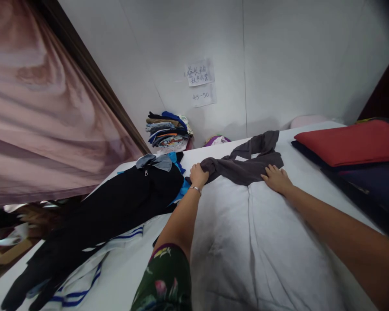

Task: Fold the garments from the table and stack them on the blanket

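Observation:
A garment with a pale grey body (227, 237) lies spread on the white table, its seam running lengthwise down the middle. Its dark grey part (243, 170) lies bunched across the far end, with one strip looping back behind. My left hand (199, 175), with a bracelet at the wrist, is closed on the left end of the dark grey cloth. On the right, my right hand (277, 178) rests with fingers spread where the dark cloth meets the pale body. The undersides of the fingers are hidden.
Black clothing (129, 194) lies on the left over a white garment with blue stripes (81, 298). Folded red cloth (356, 142) is stacked on dark clothes at right. A pile of folded clothes (168, 129) stands by the wall beyond the table (314, 194). A pink curtain (52, 116) hangs left.

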Tool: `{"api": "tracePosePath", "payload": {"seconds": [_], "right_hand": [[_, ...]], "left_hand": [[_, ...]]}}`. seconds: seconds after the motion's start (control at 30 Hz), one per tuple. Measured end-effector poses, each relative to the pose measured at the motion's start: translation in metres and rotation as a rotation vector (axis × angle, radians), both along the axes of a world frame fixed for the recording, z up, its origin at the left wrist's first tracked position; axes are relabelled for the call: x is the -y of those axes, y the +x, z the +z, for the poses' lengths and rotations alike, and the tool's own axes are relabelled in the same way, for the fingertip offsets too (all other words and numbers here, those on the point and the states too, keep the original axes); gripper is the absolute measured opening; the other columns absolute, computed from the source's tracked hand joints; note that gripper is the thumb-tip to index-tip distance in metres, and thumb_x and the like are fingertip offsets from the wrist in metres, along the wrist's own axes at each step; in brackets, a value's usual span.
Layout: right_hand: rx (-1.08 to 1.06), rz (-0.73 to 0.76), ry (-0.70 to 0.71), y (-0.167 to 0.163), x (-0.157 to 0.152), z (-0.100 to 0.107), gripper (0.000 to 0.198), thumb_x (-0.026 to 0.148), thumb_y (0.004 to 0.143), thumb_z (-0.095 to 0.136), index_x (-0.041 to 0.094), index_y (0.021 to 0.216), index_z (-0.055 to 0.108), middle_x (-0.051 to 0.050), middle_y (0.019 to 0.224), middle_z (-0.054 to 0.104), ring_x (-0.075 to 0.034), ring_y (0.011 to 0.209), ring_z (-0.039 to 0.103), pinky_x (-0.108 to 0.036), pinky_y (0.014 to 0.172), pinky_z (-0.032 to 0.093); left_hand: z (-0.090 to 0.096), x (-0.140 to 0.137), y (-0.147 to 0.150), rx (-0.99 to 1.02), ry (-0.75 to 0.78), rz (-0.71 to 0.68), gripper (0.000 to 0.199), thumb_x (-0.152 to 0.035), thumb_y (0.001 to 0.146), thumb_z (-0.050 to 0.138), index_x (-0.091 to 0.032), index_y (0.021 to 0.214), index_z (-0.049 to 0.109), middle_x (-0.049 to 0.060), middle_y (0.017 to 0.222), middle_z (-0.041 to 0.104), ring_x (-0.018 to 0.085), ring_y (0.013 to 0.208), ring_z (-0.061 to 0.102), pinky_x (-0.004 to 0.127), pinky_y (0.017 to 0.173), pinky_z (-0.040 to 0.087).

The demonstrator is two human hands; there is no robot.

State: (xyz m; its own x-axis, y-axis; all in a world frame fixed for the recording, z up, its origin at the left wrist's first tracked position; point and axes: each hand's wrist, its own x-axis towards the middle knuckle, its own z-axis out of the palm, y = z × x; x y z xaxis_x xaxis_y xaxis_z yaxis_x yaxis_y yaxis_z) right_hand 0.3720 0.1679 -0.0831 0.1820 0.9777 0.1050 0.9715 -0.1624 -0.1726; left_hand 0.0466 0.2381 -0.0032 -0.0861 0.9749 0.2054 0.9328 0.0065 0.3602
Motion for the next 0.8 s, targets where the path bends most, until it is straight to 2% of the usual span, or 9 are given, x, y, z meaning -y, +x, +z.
{"api": "tracePosePath", "payload": {"seconds": [0.1,0.2,0.33,0.43,0.53,0.6,0.67,0.73,0.8], "right_hand": [[0.043,0.002,0.011,-0.001,0.002,-0.013,0.060,0.043,0.096,0.026,0.008,0.141,0.044,-0.016,0.153,0.034,-0.030,0.143,0.025,-0.051,0.114,0.020],[0.067,0.013,0.017,0.000,0.003,-0.017,0.061,0.044,0.096,0.024,0.008,0.142,0.045,-0.016,0.153,0.035,-0.030,0.143,0.025,-0.050,0.114,0.021],[0.065,0.015,0.037,0.001,0.002,-0.017,0.061,0.046,0.096,0.024,0.010,0.141,0.046,-0.016,0.152,0.036,-0.030,0.143,0.027,-0.050,0.113,0.022],[0.054,0.013,0.042,0.002,0.002,-0.017,0.061,0.046,0.096,0.024,0.011,0.142,0.045,-0.016,0.153,0.036,-0.030,0.143,0.027,-0.050,0.113,0.021],[0.043,0.012,0.046,0.000,0.004,-0.016,0.062,0.045,0.096,0.024,0.011,0.145,0.040,-0.015,0.153,0.036,-0.030,0.142,0.027,-0.049,0.113,0.021],[0.030,0.006,0.053,-0.002,0.005,-0.014,0.063,0.045,0.096,0.024,0.011,0.147,0.036,-0.014,0.153,0.036,-0.030,0.142,0.028,-0.049,0.113,0.022],[0.018,-0.001,0.062,-0.004,0.006,-0.011,0.063,0.044,0.096,0.025,0.010,0.149,0.033,-0.015,0.153,0.036,-0.030,0.142,0.028,-0.049,0.112,0.022],[0.012,-0.007,0.065,-0.005,0.008,-0.008,0.063,0.043,0.096,0.025,0.010,0.149,0.033,-0.015,0.153,0.036,-0.030,0.141,0.029,-0.049,0.112,0.023],[0.008,-0.004,0.066,-0.005,0.009,-0.006,0.063,0.043,0.096,0.025,0.011,0.148,0.033,-0.015,0.152,0.037,-0.030,0.141,0.029,-0.049,0.111,0.024]], "left_hand": [[-0.001,-0.018,-0.005,0.035,-0.158,0.020,0.050,-0.032,0.073,0.069,-0.016,0.118,0.056,0.014,0.119,0.064,0.028,0.111,0.059,0.033,0.086,0.045],[0.003,-0.030,-0.008,0.044,-0.175,-0.003,0.037,-0.029,0.071,0.071,-0.016,0.105,0.063,0.010,0.099,0.070,0.026,0.100,0.063,0.029,0.081,0.045],[0.024,-0.037,-0.012,0.012,-0.095,0.000,0.020,-0.020,0.075,0.064,-0.016,0.094,0.066,0.014,0.104,0.068,0.029,0.107,0.059,0.035,0.087,0.043],[0.056,-0.033,-0.010,-0.027,0.176,-0.061,0.017,-0.013,0.079,0.054,-0.017,0.091,0.066,0.015,0.116,0.061,0.030,0.117,0.052,0.040,0.096,0.038],[0.088,-0.007,0.003,-0.030,0.539,-0.351,0.022,-0.014,0.087,0.044,-0.019,0.093,0.065,0.012,0.131,0.055,0.027,0.130,0.041,0.043,0.107,0.030],[0.097,0.032,0.015,-0.033,0.568,-0.621,0.024,-0.019,0.091,0.043,-0.020,0.097,0.066,0.010,0.137,0.053,0.027,0.138,0.034,0.046,0.111,0.027],[0.093,0.084,0.025,-0.046,0.401,-0.930,0.023,-0.026,0.092,0.046,-0.023,0.102,0.067,0.008,0.129,0.060,0.027,0.135,0.039,0.048,0.110,0.030],[0.077,0.137,0.029,-0.018,0.190,-1.285,0.022,-0.032,0.091,0.050,-0.031,0.105,0.067,0.005,0.118,0.067,0.024,0.124,0.052,0.044,0.107,0.037],[0.057,0.181,0.027,-0.003,-0.032,-1.525,0.022,-0.033,0.090,0.054,-0.037,0.108,0.066,0.001,0.115,0.069,0.021,0.117,0.058,0.039,0.105,0.041]]}}
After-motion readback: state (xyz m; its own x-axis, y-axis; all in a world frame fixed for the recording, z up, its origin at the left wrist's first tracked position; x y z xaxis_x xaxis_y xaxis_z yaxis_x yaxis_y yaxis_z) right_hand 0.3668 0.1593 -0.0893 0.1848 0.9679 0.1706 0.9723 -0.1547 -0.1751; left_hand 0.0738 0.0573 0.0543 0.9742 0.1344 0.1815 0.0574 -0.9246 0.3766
